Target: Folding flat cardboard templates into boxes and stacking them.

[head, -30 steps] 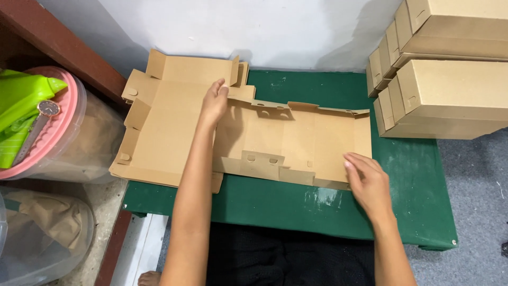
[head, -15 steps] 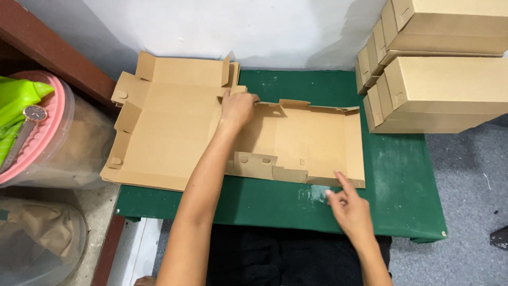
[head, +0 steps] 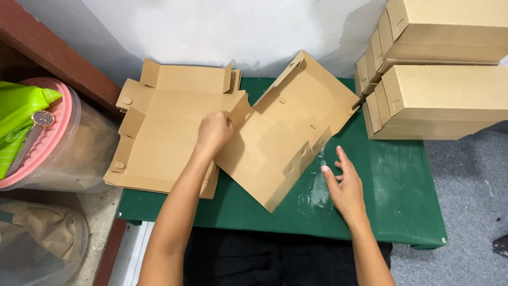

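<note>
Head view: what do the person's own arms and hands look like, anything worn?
Both forearms are bare, with no sleeves in view. The left hand and right hand wear no gloves. No rings, watch or bracelets can be seen on either; nails look short and unpainted.

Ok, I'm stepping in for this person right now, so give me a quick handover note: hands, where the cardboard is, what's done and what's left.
Left hand: gripping the left edge of the loose blank, which lies turned at an angle on the green table, partly over the flat stack.
Right hand: open, fingers spread, just above the table beside the blank's lower right edge, holding nothing.
Done: folded boxes are piled at the right rear.
Left: the loose blank is still flat, no sides folded up; the flat stack at left remains unfolded.
</note>
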